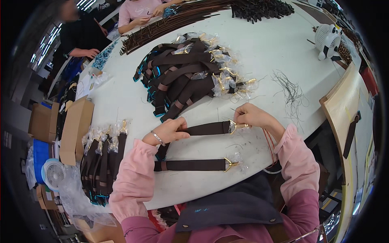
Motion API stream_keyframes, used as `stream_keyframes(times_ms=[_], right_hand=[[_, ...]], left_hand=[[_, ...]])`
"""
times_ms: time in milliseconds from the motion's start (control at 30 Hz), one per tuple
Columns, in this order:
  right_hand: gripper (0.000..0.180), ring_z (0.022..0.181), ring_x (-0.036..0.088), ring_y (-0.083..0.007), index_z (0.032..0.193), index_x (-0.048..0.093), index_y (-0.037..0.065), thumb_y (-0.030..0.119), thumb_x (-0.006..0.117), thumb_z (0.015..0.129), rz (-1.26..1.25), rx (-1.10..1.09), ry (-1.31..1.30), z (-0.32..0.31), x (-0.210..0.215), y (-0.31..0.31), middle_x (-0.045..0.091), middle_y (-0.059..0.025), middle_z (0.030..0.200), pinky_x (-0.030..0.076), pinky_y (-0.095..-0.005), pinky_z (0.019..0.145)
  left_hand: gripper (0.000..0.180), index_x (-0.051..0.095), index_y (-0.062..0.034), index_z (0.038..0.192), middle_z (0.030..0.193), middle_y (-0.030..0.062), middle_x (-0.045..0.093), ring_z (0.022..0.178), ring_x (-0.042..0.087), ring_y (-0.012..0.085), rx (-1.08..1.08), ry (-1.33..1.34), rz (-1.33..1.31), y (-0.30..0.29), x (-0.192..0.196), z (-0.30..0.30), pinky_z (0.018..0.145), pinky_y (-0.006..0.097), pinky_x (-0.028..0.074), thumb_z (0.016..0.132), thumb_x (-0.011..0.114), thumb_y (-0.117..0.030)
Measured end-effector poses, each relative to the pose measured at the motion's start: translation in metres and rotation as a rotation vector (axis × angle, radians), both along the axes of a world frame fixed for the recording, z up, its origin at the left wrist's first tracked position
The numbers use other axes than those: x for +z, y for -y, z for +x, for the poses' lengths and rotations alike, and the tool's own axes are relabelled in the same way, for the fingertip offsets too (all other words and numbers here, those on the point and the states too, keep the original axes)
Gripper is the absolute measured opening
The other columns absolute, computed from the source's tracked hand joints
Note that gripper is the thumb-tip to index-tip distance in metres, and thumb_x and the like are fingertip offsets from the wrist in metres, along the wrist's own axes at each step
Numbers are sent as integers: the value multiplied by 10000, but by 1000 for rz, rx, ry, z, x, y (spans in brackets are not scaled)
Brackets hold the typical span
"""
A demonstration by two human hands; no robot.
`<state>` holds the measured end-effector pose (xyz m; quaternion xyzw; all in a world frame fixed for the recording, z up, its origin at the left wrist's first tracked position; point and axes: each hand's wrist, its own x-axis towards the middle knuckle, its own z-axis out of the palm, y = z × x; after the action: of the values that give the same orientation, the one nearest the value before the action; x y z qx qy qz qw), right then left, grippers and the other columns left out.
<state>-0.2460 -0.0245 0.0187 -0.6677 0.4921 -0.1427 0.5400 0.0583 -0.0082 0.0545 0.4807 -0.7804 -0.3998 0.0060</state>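
A dark brown webbing strap stretches between my hands above the white table. My left hand, with a bracelet at the wrist, closes on its left part. At its other end, my right hand pinches by the gold clasp; its fingertips partly cover the metal. The strap doubles back under my left hand, through a dark buckle piece. Its lower run lies on the table, ending in a second gold clasp wrapped in clear plastic.
Ahead lies a big heap of similar straps; a neat bundle lies left. Loose threads and a white fan are at right. Cardboard boxes stand left. Two people work across the table near long brown strips.
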Motion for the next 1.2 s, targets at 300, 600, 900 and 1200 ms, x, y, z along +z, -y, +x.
stream_keyframes(times_ms=[300, 600, 900, 1200], right_hand=[[183, 721, 608, -366, 853, 596, 30, 164, 584, 729, -481, -47, -424, 11, -18, -18, 631, -186, 756, 471, -439, 648], [218, 750, 617, -340, 888, 575, 18, 186, 586, 749, -379, 76, -501, 20, -10, -17, 635, -169, 765, 474, -435, 663], [154, 606, 607, -282, 788, 528, 55, 124, 626, 692, -755, 34, -304, 16, -18, -34, 622, -90, 705, 459, -390, 536], [115, 453, 498, -176, 724, 531, 98, 114, 643, 699, -1250, 156, -14, 11, -26, -53, 484, -25, 565, 414, -290, 450]], left_hand=[[235, 582, -21, 775, 737, 117, 588, 652, 565, 288, -42, 58, -315, -11, -42, 20, 591, 352, 441, 781, 640, -249], [320, 576, -53, 743, 774, 60, 552, 800, 535, 216, -98, 508, -837, -25, -25, 11, 651, 341, 422, 673, 722, -329], [336, 537, -41, 787, 780, 118, 597, 769, 587, 281, -45, 317, -418, -25, -46, -19, 639, 387, 451, 773, 636, -361], [259, 519, -48, 786, 701, 86, 550, 619, 550, 257, -30, -104, -695, -43, -63, -75, 533, 356, 435, 696, 708, -203]])
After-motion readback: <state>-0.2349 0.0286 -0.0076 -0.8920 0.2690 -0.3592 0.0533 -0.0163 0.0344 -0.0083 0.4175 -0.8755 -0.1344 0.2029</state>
